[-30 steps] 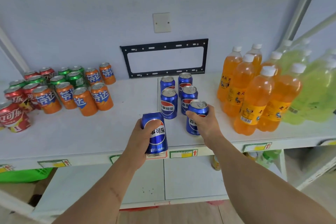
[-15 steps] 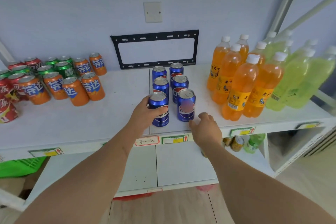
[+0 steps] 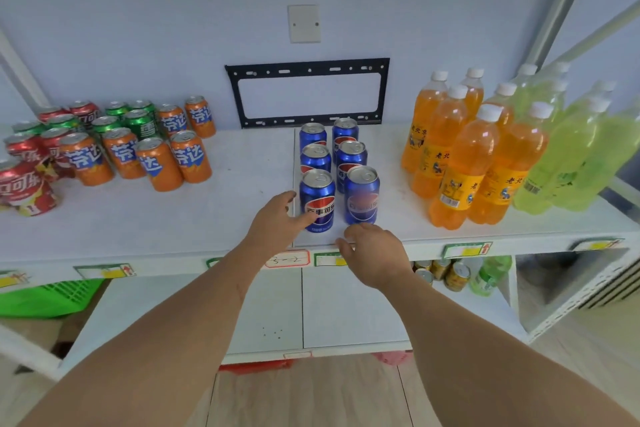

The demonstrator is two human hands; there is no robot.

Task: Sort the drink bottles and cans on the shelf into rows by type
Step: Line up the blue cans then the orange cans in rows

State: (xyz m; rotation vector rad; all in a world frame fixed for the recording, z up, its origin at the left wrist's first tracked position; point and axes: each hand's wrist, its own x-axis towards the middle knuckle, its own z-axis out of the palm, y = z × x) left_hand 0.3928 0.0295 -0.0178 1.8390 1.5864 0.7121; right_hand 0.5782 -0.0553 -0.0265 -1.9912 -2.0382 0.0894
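Left hand (image 3: pixel 277 222) extends toward 12 o'clock, fingers relaxed; right hand (image 3: pixel 375 251) at its 4 o'clock, fingers loosely curled, empty.

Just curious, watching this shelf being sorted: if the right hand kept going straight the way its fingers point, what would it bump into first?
Most likely the front right blue metal cola can. The right hand hovers just before it, relaxed fingers aimed up-left toward its base, though the depth is hard to judge.

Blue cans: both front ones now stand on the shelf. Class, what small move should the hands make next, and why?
Probably draw both hands back: the left hand only touches the front-left blue can, the right hand holds nothing, and the blue cans stand in two even rows.
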